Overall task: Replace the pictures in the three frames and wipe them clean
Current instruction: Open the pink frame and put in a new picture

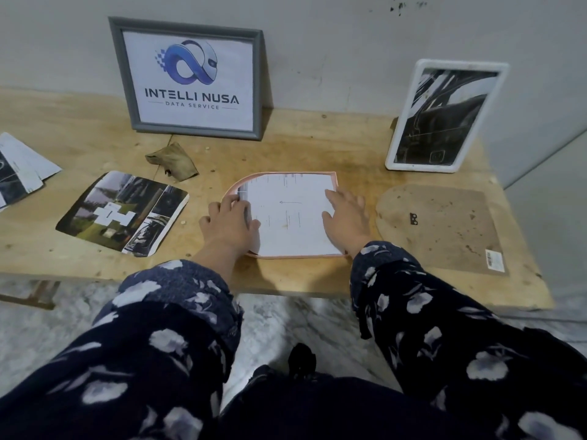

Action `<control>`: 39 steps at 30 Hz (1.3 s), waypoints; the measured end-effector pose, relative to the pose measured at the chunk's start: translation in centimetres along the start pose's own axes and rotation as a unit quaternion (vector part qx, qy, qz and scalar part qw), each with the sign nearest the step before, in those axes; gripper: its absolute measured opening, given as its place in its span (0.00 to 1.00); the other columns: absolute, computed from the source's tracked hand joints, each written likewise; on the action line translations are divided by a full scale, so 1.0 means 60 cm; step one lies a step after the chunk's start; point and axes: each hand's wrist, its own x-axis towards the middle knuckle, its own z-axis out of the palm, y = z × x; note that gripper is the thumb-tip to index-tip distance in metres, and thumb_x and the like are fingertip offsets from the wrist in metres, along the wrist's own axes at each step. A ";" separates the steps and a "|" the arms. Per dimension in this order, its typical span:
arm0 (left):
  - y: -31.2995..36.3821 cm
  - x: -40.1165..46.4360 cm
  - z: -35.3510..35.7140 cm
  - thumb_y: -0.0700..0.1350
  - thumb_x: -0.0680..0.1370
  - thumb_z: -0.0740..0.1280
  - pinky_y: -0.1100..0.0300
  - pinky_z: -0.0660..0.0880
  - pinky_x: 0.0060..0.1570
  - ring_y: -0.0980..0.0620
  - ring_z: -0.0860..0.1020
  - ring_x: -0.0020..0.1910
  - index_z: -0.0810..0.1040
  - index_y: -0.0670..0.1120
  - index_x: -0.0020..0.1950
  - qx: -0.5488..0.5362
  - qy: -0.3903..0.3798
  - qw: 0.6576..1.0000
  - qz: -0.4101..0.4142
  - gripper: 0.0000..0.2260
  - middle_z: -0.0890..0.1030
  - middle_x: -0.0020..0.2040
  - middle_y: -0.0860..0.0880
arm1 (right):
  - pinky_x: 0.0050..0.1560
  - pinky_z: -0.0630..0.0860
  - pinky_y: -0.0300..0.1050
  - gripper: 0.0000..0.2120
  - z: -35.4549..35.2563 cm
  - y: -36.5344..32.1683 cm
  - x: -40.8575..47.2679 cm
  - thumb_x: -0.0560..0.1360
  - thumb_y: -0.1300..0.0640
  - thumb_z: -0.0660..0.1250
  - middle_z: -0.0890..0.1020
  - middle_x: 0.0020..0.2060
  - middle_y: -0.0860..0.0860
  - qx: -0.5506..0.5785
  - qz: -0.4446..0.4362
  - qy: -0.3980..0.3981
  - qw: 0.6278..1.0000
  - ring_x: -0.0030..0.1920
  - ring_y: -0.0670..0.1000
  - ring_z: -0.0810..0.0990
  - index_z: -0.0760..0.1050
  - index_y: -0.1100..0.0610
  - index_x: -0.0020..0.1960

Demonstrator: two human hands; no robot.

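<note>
A pink frame [333,177] with one rounded end lies face down on the wooden table [301,147], a white sheet of paper [290,214] laid in it. My left hand [228,222] presses the sheet's left edge with its fingers. My right hand [346,217] lies flat on the sheet's right side. The frame's brown backing board [444,227] lies just to the right. A grey frame [190,79] with a logo print leans on the wall at the back. A white frame [444,115] with a black-and-white picture stands at the right. A crumpled brown cloth [173,160] lies behind the pink frame.
A colour photo print [124,214] with rounded corners lies left of the pink frame. More prints [22,168] sit at the table's far left edge. The grey wall [333,42] runs right behind the table. The table's near edge is below my forearms.
</note>
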 end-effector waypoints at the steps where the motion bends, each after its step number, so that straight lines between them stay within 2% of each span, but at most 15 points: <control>1: 0.002 0.001 -0.001 0.54 0.80 0.60 0.46 0.61 0.64 0.44 0.60 0.69 0.69 0.52 0.68 0.005 0.006 1.000 0.003 0.17 0.62 0.73 0.50 | 0.70 0.59 0.52 0.23 -0.001 0.000 -0.007 0.80 0.55 0.57 0.62 0.74 0.48 0.009 0.006 0.008 1.000 0.71 0.55 0.59 0.63 0.50 0.74; 6: 0.045 0.004 -0.003 0.52 0.81 0.59 0.47 0.60 0.66 0.44 0.59 0.71 0.68 0.52 0.71 -0.003 -0.004 0.998 0.055 0.18 0.63 0.73 0.48 | 0.68 0.61 0.52 0.20 -0.015 0.025 -0.048 0.79 0.56 0.60 0.67 0.70 0.49 0.032 0.063 0.027 0.997 0.69 0.54 0.61 0.68 0.50 0.70; 12: 0.169 -0.012 0.017 0.47 0.81 0.60 0.47 0.65 0.63 0.44 0.63 0.70 0.69 0.49 0.71 -0.055 -0.023 0.986 0.158 0.18 0.65 0.72 0.46 | 0.68 0.62 0.52 0.22 -0.070 0.122 -0.098 0.78 0.56 0.60 0.66 0.70 0.52 0.035 0.153 0.044 0.987 0.70 0.56 0.60 0.66 0.51 0.72; 16: 0.258 -0.025 0.033 0.46 0.80 0.62 0.48 0.69 0.63 0.43 0.68 0.66 0.71 0.48 0.69 -0.083 -0.052 0.979 0.179 0.17 0.70 0.69 0.45 | 0.68 0.62 0.53 0.22 -0.110 0.198 -0.117 0.78 0.55 0.61 0.67 0.69 0.54 0.047 0.210 0.058 0.975 0.69 0.59 0.61 0.66 0.52 0.71; 21: 0.355 -0.041 0.058 0.45 0.78 0.63 0.49 0.73 0.61 0.43 0.74 0.60 0.73 0.47 0.66 -0.152 -0.107 0.974 0.128 0.16 0.74 0.64 0.45 | 0.67 0.64 0.53 0.25 -0.157 0.293 -0.123 0.76 0.58 0.60 0.66 0.70 0.55 0.042 0.246 0.054 0.967 0.69 0.60 0.62 0.64 0.52 0.73; 26: 0.415 -0.050 0.090 0.48 0.75 0.67 0.46 0.71 0.62 0.39 0.70 0.64 0.67 0.42 0.68 -0.111 -0.117 0.986 0.043 0.24 0.70 0.65 0.40 | 0.66 0.65 0.54 0.26 -0.186 0.372 -0.111 0.76 0.60 0.60 0.67 0.69 0.56 0.053 0.273 0.046 0.959 0.68 0.61 0.63 0.63 0.52 0.73; 30: 0.434 -0.051 0.107 0.51 0.73 0.70 0.46 0.70 0.63 0.39 0.68 0.65 0.65 0.41 0.68 -0.112 -0.105 0.988 0.008 0.28 0.68 0.66 0.40 | 0.68 0.64 0.52 0.26 -0.191 0.403 -0.102 0.75 0.63 0.58 0.67 0.68 0.58 0.077 0.271 0.043 0.959 0.68 0.62 0.64 0.63 0.54 0.73; 35: 0.440 -0.039 0.121 0.52 0.66 0.78 0.44 0.70 0.64 0.38 0.69 0.65 0.65 0.42 0.67 -0.204 -0.128 0.968 -0.073 0.36 0.69 0.66 0.40 | 0.70 0.65 0.50 0.27 -0.195 0.425 -0.083 0.74 0.63 0.60 0.68 0.68 0.58 0.155 0.300 0.062 0.939 0.69 0.61 0.66 0.63 0.56 0.73; 39: 0.431 -0.033 0.115 0.53 0.65 0.79 0.46 0.70 0.64 0.38 0.69 0.64 0.69 0.43 0.64 -0.190 -0.113 0.972 -0.086 0.34 0.70 0.64 0.40 | 0.67 0.70 0.53 0.25 -0.193 0.418 -0.074 0.74 0.65 0.61 0.72 0.66 0.58 0.217 0.313 0.068 0.922 0.65 0.61 0.72 0.67 0.58 0.71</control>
